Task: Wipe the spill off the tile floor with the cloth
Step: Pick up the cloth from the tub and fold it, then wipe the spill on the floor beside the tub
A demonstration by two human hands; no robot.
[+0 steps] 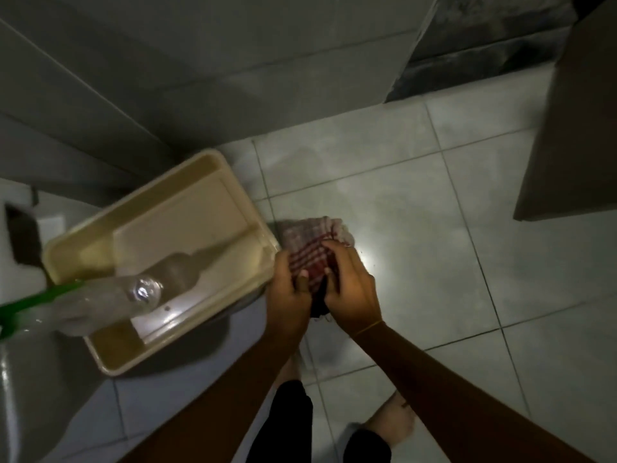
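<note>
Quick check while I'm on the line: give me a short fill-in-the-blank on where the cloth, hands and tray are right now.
1. The checked cloth is gripped by ____ hands.
2. The left hand and right hand hold it above the tile ____.
3. The beige tray lies to the ____ of the cloth.
4. A clear ____ rests across the tray's near edge.

Missing words: both; floor; left; bottle

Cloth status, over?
Both hands, left and right, gripping checked cloth, above tile floor. Beige tray with bottle close left.
</note>
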